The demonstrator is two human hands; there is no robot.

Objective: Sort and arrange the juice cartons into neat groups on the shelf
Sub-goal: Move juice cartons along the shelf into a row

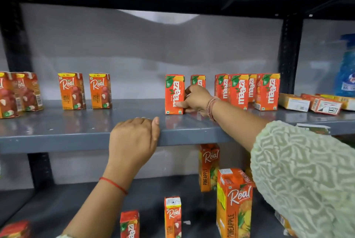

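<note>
My right hand (196, 99) reaches onto the grey shelf (76, 128) and grips the side of an upright orange Maaza carton (173, 94). A second Maaza carton (197, 81) stands just behind that hand, partly hidden. Right of it, several Maaza cartons (247, 91) stand bunched together. Two Real litchi cartons (84, 90) stand apart at the left, and two more (17, 93) sit at the far left edge. My left hand (134, 137) rests over the shelf's front edge, holding no carton.
Several small cartons (317, 103) lie flat at the shelf's right end, beside a blue bottle (346, 68). On the lower shelf stand Real pineapple cartons (233, 203), a small Real carton (172, 216) and a Maaza carton (129, 224). A black upright post (290, 53) divides the bays.
</note>
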